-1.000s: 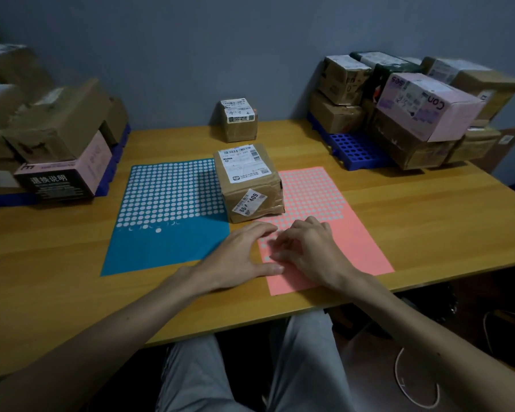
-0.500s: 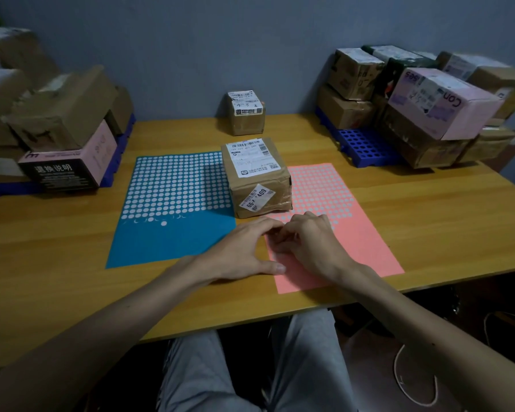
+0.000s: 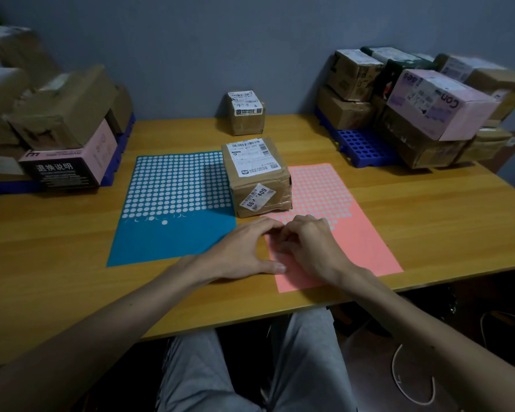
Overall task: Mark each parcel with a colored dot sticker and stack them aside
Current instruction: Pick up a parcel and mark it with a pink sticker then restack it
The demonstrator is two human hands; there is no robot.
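Note:
A brown taped parcel (image 3: pixel 256 176) with white labels lies mid-table, straddling a blue dot-sticker sheet (image 3: pixel 173 203) and a pink dot-sticker sheet (image 3: pixel 357 233). My left hand (image 3: pixel 244 251) rests palm down on the pink sheet's left edge, thumb stretched along it. My right hand (image 3: pixel 309 248) lies on the pink sheet with its fingers curled under, fingertips meeting those of the left hand just in front of the parcel. The curled fingers hide whether a sticker is pinched. A smaller brown parcel (image 3: pixel 246 113) stands at the back by the wall.
Stacked parcels sit on a blue pallet at the left (image 3: pixel 63 129). Another pile on a blue pallet (image 3: pixel 360 147) fills the back right, topped by a pink box (image 3: pixel 440 102). The wooden table's (image 3: pixel 428 212) front edge runs just behind my wrists.
Both hands have stayed on the pink sheet; their fingertips have drawn closer together and nearer the parcel. The parcel has not moved.

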